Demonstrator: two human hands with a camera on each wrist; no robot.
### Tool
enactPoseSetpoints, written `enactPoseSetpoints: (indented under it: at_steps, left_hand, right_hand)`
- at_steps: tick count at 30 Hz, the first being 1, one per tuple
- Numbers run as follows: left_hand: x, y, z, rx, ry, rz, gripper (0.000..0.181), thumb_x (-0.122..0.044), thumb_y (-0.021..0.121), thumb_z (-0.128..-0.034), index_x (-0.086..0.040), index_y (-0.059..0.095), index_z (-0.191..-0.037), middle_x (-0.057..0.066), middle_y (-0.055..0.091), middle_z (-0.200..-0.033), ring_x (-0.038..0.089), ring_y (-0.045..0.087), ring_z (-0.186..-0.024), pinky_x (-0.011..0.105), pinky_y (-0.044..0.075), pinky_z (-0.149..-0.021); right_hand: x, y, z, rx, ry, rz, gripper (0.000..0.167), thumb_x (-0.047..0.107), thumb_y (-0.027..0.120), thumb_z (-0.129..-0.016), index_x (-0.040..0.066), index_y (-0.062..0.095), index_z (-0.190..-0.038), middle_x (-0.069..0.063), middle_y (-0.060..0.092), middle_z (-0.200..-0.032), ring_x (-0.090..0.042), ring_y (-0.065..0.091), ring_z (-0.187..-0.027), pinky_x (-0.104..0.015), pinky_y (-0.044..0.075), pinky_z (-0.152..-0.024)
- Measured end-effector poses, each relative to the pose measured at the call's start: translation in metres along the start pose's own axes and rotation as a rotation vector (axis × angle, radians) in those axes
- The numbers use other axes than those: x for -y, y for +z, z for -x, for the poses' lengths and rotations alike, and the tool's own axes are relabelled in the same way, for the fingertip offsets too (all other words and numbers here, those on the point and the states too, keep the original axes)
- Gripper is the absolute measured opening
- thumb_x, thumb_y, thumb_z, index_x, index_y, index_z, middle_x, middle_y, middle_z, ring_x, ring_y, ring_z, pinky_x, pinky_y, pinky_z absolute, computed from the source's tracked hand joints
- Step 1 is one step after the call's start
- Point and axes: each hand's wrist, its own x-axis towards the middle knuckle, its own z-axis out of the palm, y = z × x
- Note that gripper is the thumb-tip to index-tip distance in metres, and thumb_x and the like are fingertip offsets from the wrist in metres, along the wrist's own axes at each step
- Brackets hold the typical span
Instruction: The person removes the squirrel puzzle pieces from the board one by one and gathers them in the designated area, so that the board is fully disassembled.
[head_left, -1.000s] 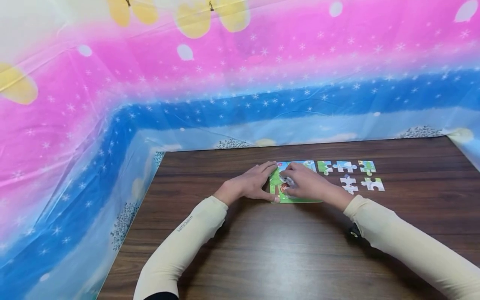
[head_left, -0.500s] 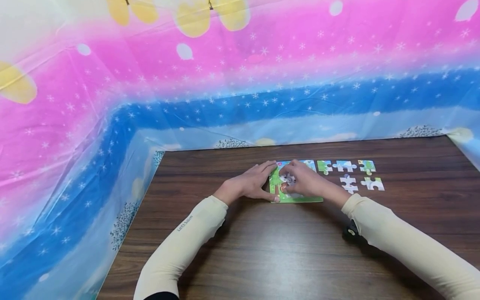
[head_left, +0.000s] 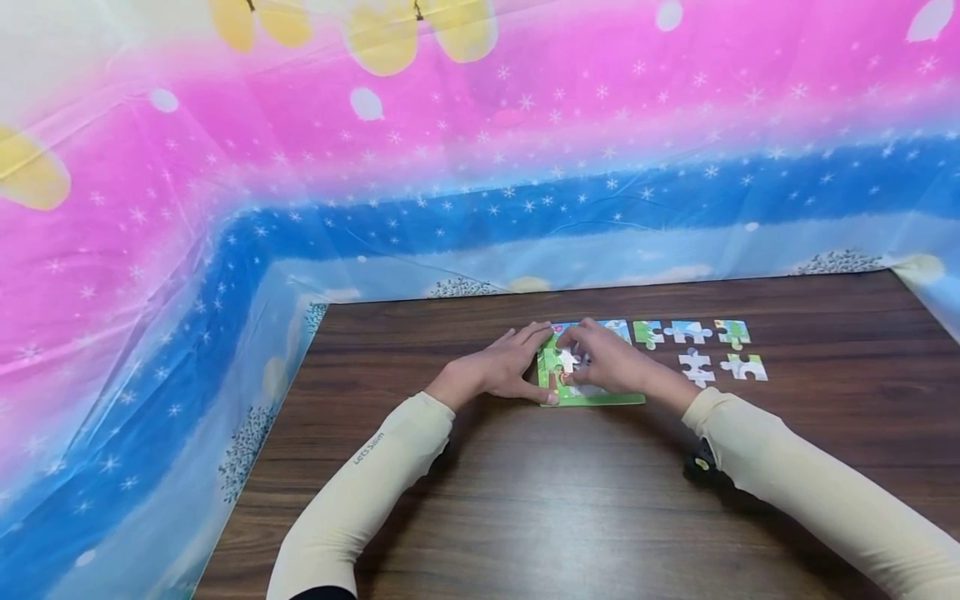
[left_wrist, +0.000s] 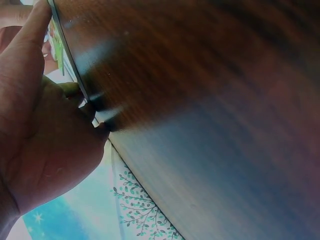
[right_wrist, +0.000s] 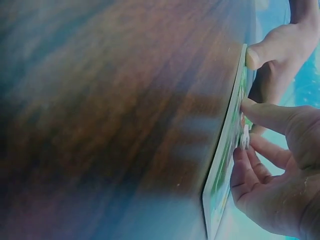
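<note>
Over the last half second, a bright white, knobbed patch (head_left: 567, 360) has come to show beside the right fingertips, on a spot where greyer print was visible; the two hands have hardly shifted otherwise. I read this as one piece tipping out of flush, though whether the white is bare backing or part of the piece I cannot tell (the right fingers hide much of it). The right hand (head_left: 618, 362) pinches a jigsaw piece (right_wrist: 244, 138) between thumb and fingers, just off the face of the picture puzzle board (head_left: 600, 401), as the right wrist view shows. The left hand (head_left: 510, 367), thumb and fingers spread fairly straight, rests along the board's left edge, which probably steadies it.

The board lies flat towards the back of the worktop (head_left: 525, 483), a strip of wood parting it from the patterned cloth (head_left: 480, 192) behind. Just beside its right edge, five loose jigsaw pieces (head_left: 697, 367) lie apart from one another, three behind and two nearer, so sideways room there looks tight at wrist height. More room lies in front, where wood stretches between the two cream sleeves (head_left: 795, 467).
</note>
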Motion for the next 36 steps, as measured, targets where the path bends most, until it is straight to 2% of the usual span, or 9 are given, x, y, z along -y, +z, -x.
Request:
enactPoseSetpoints:
  at_steps: [5,14,23,36]
  left_hand:
    - [-0.0004,-0.0003,-0.0002,0.011,-0.007,-0.002,0.117,-0.070,0.067,-0.0937,-0.017,-0.001,-0.172,0.003,-0.004,-0.181,0.022,-0.004,-0.168,0.044,0.002,-0.137]
    - [-0.0013,-0.0022,-0.0003,0.015,-0.016,-0.014,0.118,-0.072,0.066,-0.0928,-0.017,-0.001,-0.172,0.003,-0.003,-0.181,0.022,-0.004,-0.169,0.044,0.003,-0.137]
    - [-0.0016,-0.0014,0.0012,0.013,-0.011,0.000,0.117,-0.070,0.067,-0.0931,-0.017,0.000,-0.172,0.003,-0.003,-0.181,0.023,-0.003,-0.169,0.044,0.003,-0.138]
    - [0.0002,-0.0036,0.0008,0.032,0.003,0.034,0.114,-0.067,0.067,-0.0951,-0.015,0.001,-0.172,0.005,-0.002,-0.181,0.025,-0.003,-0.169,0.046,0.003,-0.137]
  right_hand:
    - [-0.0022,0.0005,0.0002,-0.019,-0.006,-0.015,0.052,0.015,0.085,-0.089,0.002,0.064,-0.135,-0.016,0.060,-0.124,-0.028,0.064,-0.110,-0.044,0.059,-0.091]
    - [-0.0013,-0.0006,0.0010,-0.033,-0.016,-0.036,0.045,0.002,0.078,-0.090,0.002,0.064,-0.133,-0.016,0.061,-0.126,-0.027,0.064,-0.108,-0.042,0.060,-0.089]
    - [-0.0011,0.0006,0.0020,-0.076,-0.047,0.026,0.040,-0.005,0.076,-0.092,0.002,0.066,-0.130,-0.015,0.064,-0.125,-0.025,0.068,-0.106,-0.041,0.061,-0.089]
    - [-0.0075,-0.0037,-0.0036,-0.033,-0.070,0.018,0.038,-0.007,0.075,-0.091,0.004,0.068,-0.127,-0.014,0.066,-0.125,-0.026,0.069,-0.107,-0.040,0.063,-0.088]
